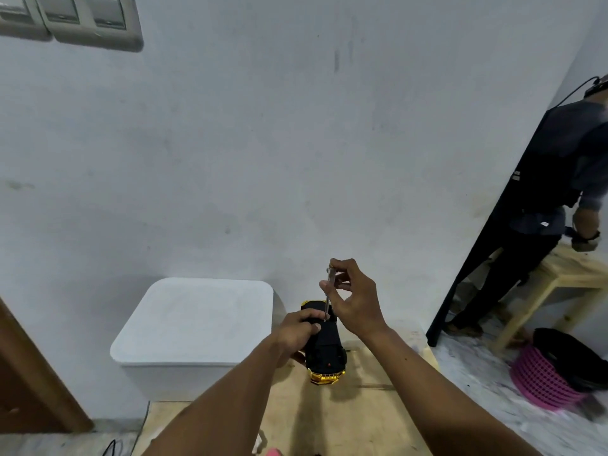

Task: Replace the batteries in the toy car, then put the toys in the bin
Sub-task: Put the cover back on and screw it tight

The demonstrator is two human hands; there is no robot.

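Two hands at work: the left hand (297, 329) grips one upturned toy car (325, 350), the right hand (355, 299) pinches one screwdriver (331, 274), tip at its underside; one white lidded bin (194, 324) at nine o'clock.

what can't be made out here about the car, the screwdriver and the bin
Head view:
Screw or battery cover on the toy car: too small, partly behind the left hand.
Tip of the screwdriver in the right hand: too small, blurred.
Inside of the white bin: hidden by its lid.
Pink object: cut off by the bottom edge.
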